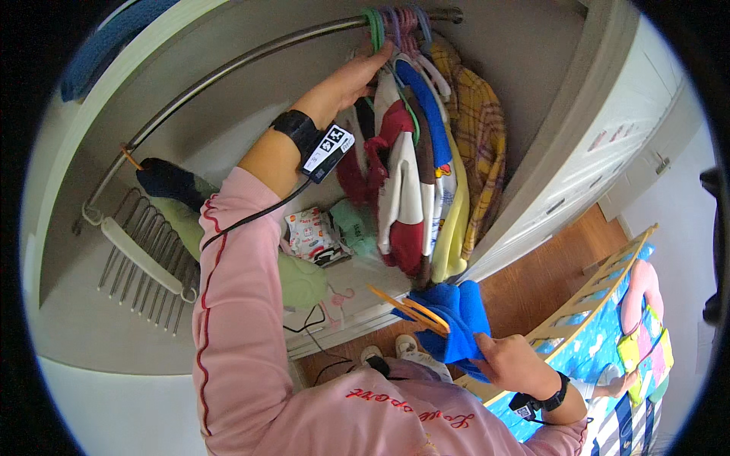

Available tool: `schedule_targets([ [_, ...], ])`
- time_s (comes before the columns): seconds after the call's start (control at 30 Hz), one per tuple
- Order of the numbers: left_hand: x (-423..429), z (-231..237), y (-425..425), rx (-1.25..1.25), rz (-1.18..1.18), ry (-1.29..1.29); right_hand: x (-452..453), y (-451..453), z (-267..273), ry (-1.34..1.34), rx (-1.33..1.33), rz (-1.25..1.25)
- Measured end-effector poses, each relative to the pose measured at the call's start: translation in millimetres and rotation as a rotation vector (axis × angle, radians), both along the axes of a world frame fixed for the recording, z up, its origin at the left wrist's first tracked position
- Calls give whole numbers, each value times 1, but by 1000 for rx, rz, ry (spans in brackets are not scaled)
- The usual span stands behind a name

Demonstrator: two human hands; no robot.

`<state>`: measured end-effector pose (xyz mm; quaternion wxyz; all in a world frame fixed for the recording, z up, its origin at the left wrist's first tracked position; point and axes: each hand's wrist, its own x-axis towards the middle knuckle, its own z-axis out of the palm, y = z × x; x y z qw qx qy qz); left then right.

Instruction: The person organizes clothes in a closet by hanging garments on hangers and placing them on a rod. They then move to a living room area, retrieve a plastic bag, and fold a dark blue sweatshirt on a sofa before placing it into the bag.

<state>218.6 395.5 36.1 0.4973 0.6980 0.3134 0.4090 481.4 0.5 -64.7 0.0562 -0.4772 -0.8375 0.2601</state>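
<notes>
My left hand (362, 71) reaches up to the metal rail (268, 48) and is closed around the necks of green plastic hangers (374, 28) with clothes on them. Beside it hang a red and white garment (402, 188), a yellow one (454, 245) and a yellow plaid shirt (476, 119). Lower right, my right hand (507, 362) grips a blue cloth garment (462, 319). An orange hanger (422, 313) sticks out of that garment towards the wardrobe.
A multi-bar trouser rack (145, 259) and a dark and green garment (182, 185) hang at the left. Packets (313, 233) lie on the wardrobe floor. A bed with a wooden rail (593, 293) stands at the right; a person's bare foot (621, 385) rests there.
</notes>
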Motion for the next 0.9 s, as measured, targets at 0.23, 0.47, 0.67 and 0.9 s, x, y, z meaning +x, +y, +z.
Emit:
schedule_targets([
  [0.23, -93, 2, -58, 330, 221, 695, -62, 52, 15, 115, 108, 213],
  [0.47, -208, 26, -145, 479, 534, 749, -124, 72, 81, 165, 418, 232],
  [0.67, -242, -13, -198, 601, 1150, 1159, -182, 104, 128, -35, 647, 61],
  [0.9, -314, -41, -207, 325, 1194, 731, -219, 204, 137, -222, 929, -239],
])
